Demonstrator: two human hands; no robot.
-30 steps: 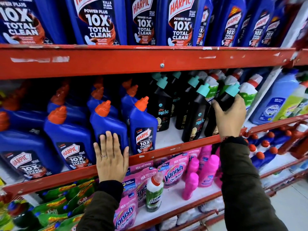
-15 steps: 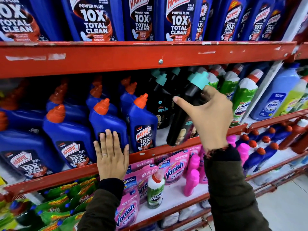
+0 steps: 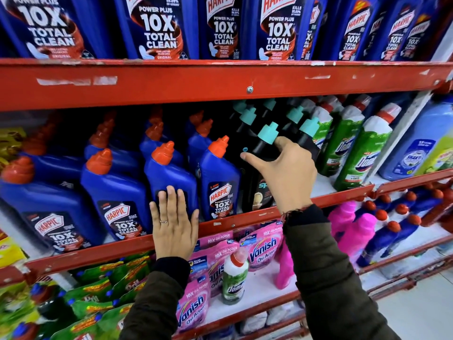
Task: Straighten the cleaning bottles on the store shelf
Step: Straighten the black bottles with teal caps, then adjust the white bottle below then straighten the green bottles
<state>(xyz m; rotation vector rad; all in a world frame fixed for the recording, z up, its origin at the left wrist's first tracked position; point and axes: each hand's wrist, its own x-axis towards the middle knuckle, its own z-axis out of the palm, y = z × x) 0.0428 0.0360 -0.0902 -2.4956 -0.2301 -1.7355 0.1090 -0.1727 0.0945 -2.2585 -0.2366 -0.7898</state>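
From the head view, we see the right hand (image 3: 288, 177) with fingers clamped around a black bottle (image 3: 259, 168) on the middle shelf (image 3: 343, 196). The left hand (image 3: 174, 225) lies flat, fingers together, against a blue bottle (image 3: 169, 175) at the shelf's front edge.

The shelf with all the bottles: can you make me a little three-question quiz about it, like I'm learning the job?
1. True or false: the right hand is gripping a black bottle that has a teal cap.
2. What colour are the caps on the blue Harpic bottles?
A) orange
B) white
C) yellow
3. Fill in: the left hand lies flat, fingers straight, against a ____ bottle and the red shelf edge.

Key: 1 true; 2 A; 3 blue
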